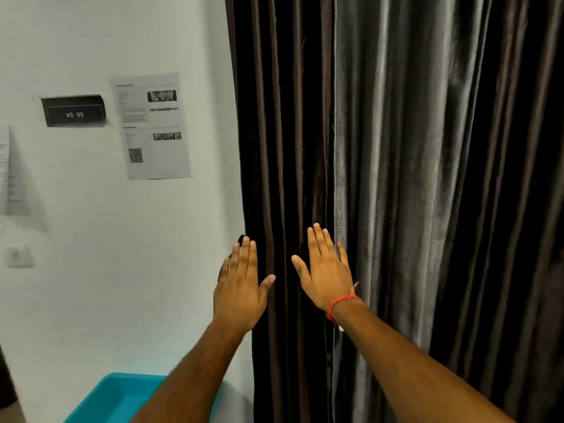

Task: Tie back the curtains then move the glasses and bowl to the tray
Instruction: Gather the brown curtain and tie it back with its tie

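Note:
A dark brown curtain (pixel 274 132) hangs in folds beside a grey shiny curtain (pixel 427 148) that fills the right half of the view. My left hand (pixel 241 288) is stretched out flat, fingers straight, at the brown curtain's left edge where it meets the wall. My right hand (pixel 328 270), with a red thread round the wrist, is also flat with fingers straight, over the seam between the two curtains. Neither hand holds anything. A turquoise tray (pixel 113 398) shows at the bottom left, partly behind my left forearm. No glasses or bowl are in view.
A white wall (pixel 106 270) lies to the left, with a black sign reading WS 05 (pixel 74 110), a printed sheet with a QR code (pixel 152 126) and a wall socket (pixel 19 257).

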